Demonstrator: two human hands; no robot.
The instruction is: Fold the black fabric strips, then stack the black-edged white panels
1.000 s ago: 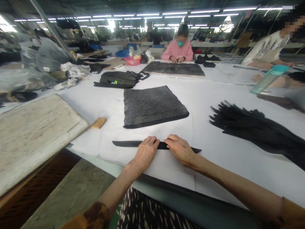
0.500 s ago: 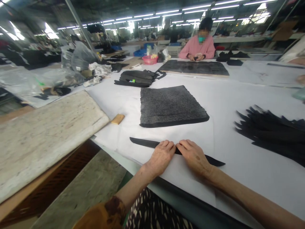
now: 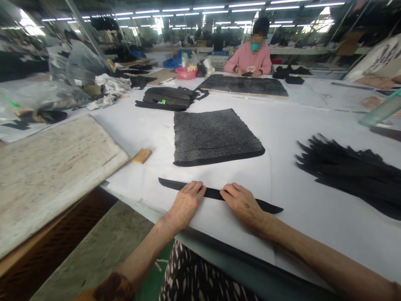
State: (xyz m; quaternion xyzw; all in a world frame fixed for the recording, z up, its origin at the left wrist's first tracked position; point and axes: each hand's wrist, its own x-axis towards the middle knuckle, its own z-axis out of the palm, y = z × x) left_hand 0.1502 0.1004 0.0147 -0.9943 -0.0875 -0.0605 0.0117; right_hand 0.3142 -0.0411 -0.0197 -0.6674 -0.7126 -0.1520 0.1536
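A long, narrow black fabric strip [image 3: 213,193] with pointed ends lies across the white table near its front edge. My left hand [image 3: 186,203] has its fingers closed on the strip left of its middle. My right hand [image 3: 243,203] pinches it right of the middle, and a short stretch of black shows between the two hands. Just beyond lies a dark grey textured stack of pieces [image 3: 216,136] with a black front edge. Fingertips of both hands are partly hidden by the hands themselves.
A yellowish block [image 3: 142,156] rests beside a stained pale board [image 3: 62,167] at left. Many black strips [image 3: 351,171] are fanned out at right. Behind are a black fabric bundle [image 3: 169,98], a pink basket [image 3: 186,73] and a person in pink [image 3: 249,58].
My left hand has moved left along the strip, away from my right hand, opening a gap between them. The whole view has shifted slightly, with things now further left in it.
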